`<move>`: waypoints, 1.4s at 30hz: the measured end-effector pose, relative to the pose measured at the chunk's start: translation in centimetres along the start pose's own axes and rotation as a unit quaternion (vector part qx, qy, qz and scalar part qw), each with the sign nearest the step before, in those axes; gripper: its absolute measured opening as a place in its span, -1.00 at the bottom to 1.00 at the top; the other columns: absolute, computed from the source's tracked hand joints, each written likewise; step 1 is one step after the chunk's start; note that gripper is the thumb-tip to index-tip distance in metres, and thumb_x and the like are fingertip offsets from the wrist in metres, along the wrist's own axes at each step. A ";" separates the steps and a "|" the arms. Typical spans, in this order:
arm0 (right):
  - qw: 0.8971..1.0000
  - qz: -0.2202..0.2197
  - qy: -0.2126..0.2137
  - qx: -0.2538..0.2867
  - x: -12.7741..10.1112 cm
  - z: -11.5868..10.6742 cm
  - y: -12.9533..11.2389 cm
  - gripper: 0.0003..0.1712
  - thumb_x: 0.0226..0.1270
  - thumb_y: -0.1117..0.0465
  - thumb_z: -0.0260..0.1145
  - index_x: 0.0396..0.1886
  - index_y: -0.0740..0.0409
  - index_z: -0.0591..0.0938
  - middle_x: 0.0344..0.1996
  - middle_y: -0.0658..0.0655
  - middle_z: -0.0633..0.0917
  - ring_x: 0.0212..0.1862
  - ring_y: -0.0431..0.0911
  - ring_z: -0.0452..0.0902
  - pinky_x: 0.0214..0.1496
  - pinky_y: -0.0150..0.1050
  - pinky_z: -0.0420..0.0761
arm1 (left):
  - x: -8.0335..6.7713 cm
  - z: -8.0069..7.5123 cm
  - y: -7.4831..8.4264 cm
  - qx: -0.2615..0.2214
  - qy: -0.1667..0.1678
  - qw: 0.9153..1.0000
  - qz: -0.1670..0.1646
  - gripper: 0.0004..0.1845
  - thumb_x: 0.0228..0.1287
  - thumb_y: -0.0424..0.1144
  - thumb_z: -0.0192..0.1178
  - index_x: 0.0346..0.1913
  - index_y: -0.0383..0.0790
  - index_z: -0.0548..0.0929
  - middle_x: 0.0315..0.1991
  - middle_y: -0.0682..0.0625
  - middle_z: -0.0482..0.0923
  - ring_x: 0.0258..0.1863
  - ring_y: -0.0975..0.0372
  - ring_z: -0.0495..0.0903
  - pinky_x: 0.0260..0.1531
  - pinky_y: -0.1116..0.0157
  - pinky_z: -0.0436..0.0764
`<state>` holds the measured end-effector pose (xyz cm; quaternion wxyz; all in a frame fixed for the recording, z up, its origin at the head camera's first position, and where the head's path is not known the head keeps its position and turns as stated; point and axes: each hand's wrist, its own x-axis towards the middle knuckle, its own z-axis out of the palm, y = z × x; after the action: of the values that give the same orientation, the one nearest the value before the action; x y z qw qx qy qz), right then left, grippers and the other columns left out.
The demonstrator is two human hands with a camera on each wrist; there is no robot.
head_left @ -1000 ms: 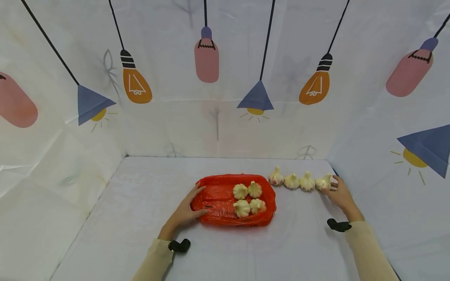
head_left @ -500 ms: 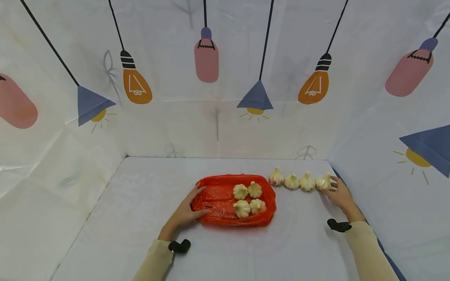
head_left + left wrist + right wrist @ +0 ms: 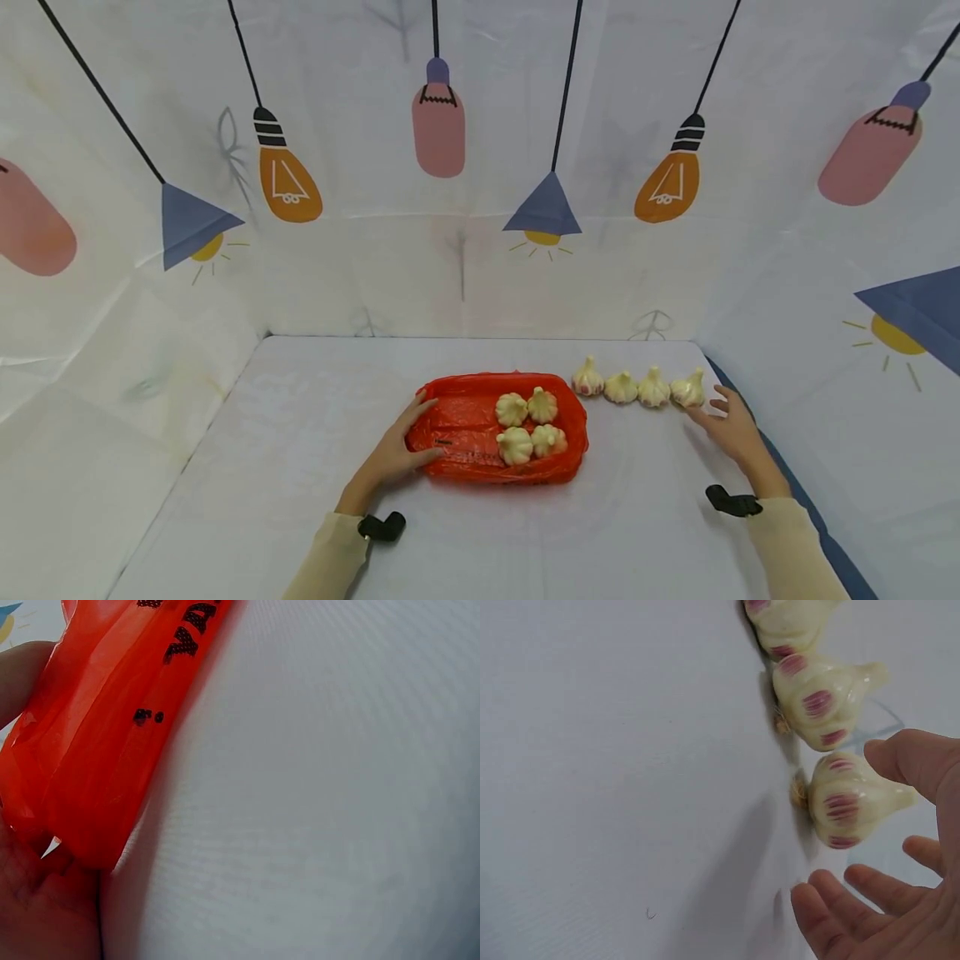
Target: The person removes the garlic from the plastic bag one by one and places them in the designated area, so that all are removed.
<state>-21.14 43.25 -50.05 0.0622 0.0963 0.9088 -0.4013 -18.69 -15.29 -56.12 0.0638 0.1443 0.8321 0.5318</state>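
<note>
My left hand (image 3: 392,450) holds the left end of a tray wrapped in a red plastic bag (image 3: 465,417), thumb and fingers over its rim. In the left wrist view black letters show on the bag (image 3: 112,735). Several garlic bulbs (image 3: 515,446) sit in the tray's right half. A row of more bulbs (image 3: 621,387) stands on the table, stretching right from the tray's far corner. Just beside the rightmost bulb (image 3: 687,389) is my right hand (image 3: 737,433), fingers spread and holding nothing. The right wrist view shows that bulb (image 3: 847,801) with purple streaks, between thumb and fingers but apart from them.
A white-covered table (image 3: 300,400) carries everything. Behind it and at both sides hangs a pale sheet (image 3: 480,283) printed with lamps and bulbs. A dark blue strip (image 3: 832,542) shows along the table's right edge. Black bands (image 3: 382,526) are on both wrists.
My right hand has let go of the rightmost garlic bulb, spread its fingers and drawn back a little to the right. The left hand, tray and bulbs stay where they were.
</note>
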 end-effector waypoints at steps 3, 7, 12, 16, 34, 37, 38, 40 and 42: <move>1.000 0.006 0.001 -0.016 -1.0 0.2 0.0 0.18 0.52 -0.19 0.21 0.62 0.42 -0.27 0.48 0.70 0.05 0.44 0.56 0.16 0.37 0.40 0.39 | 0.0 0.0 0.2 0.006 0.000 1.000 -0.003 -0.05 0.20 -0.03 0.50 0.61 0.07 0.24 0.71 -0.03 -0.15 0.67 -0.11 -0.15 0.54 -0.32 -0.03; 0.999 0.014 -0.005 -0.035 -2.3 0.7 -0.3 0.23 0.49 -0.27 0.21 0.63 0.40 -0.25 0.50 0.70 0.02 0.47 0.57 0.08 0.38 0.46 0.32 | 0.0 -0.1 0.5 0.013 -0.004 1.000 -0.006 -0.05 0.21 0.00 0.49 0.61 0.07 0.23 0.71 0.00 -0.16 0.67 -0.11 -0.14 0.54 -0.31 -0.03; 0.998 -0.009 -0.008 -0.066 -3.8 1.5 -1.2 0.22 0.46 -0.31 0.21 0.63 0.41 -0.19 0.50 0.69 0.03 0.47 0.62 0.02 0.36 0.52 0.28 | 0.0 -0.1 0.6 0.013 -0.006 1.000 -0.013 -0.05 0.22 0.03 0.47 0.61 0.09 0.23 0.71 -0.01 -0.16 0.67 -0.12 -0.13 0.53 -0.33 -0.03; 0.995 -0.027 -0.018 -0.090 -4.8 2.2 -2.3 0.21 0.46 -0.32 0.20 0.63 0.39 -0.17 0.50 0.69 0.05 0.46 0.63 0.03 0.31 0.56 0.30 | 0.0 0.0 0.7 0.010 -0.003 1.000 -0.017 -0.05 0.21 0.02 0.48 0.61 0.12 0.23 0.71 0.02 -0.15 0.67 -0.09 -0.13 0.54 -0.31 -0.01; 0.987 -0.120 -0.041 -0.100 -8.6 4.7 -6.4 0.10 0.39 -0.18 0.38 0.61 0.36 0.09 0.48 0.62 0.22 0.42 0.52 0.24 0.25 0.39 0.51 | 0.0 0.0 0.3 0.008 -0.009 1.000 -0.009 -0.05 0.22 -0.01 0.48 0.61 0.09 0.23 0.71 0.01 -0.16 0.67 -0.11 -0.14 0.53 -0.33 -0.01; 0.985 -0.137 -0.034 -0.103 -8.9 5.0 -7.1 0.08 0.38 -0.18 0.40 0.60 0.34 0.13 0.47 0.59 0.26 0.40 0.50 0.30 0.23 0.36 0.55 | 0.0 0.0 0.3 0.010 -0.011 1.000 -0.009 -0.05 0.23 -0.01 0.47 0.62 0.08 0.22 0.71 0.01 -0.17 0.67 -0.12 -0.15 0.52 -0.34 -0.02; 0.984 -0.143 -0.032 -0.103 -9.0 5.0 -7.3 0.07 0.38 -0.18 0.40 0.60 0.32 0.14 0.47 0.58 0.27 0.39 0.49 0.31 0.23 0.36 0.56 | -0.1 0.0 0.3 0.011 -0.011 1.000 -0.008 -0.05 0.22 -0.01 0.47 0.62 0.08 0.22 0.71 0.01 -0.18 0.67 -0.12 -0.15 0.52 -0.34 -0.02; 0.982 -0.154 -0.029 -0.103 -9.1 5.1 -7.8 0.05 0.38 -0.20 0.40 0.59 0.29 0.17 0.48 0.55 0.28 0.39 0.48 0.33 0.22 0.34 0.58 | -0.1 0.0 0.3 0.011 -0.010 1.000 -0.008 -0.05 0.22 0.00 0.47 0.61 0.08 0.23 0.71 0.01 -0.16 0.67 -0.11 -0.14 0.53 -0.33 -0.02; 0.981 -0.164 -0.027 -0.102 -9.3 5.1 -8.4 0.04 0.37 -0.20 0.40 0.59 0.27 0.20 0.48 0.53 0.29 0.38 0.47 0.35 0.21 0.34 0.58 | -0.1 0.0 0.2 0.012 -0.007 1.000 -0.008 -0.05 0.21 0.02 0.48 0.61 0.09 0.24 0.71 0.01 -0.15 0.67 -0.10 -0.13 0.53 -0.33 -0.01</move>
<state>-13.82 32.78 -45.74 0.0298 -0.0719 0.9462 -0.3140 -18.59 -15.26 -55.90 0.0723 0.1425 0.8391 0.5200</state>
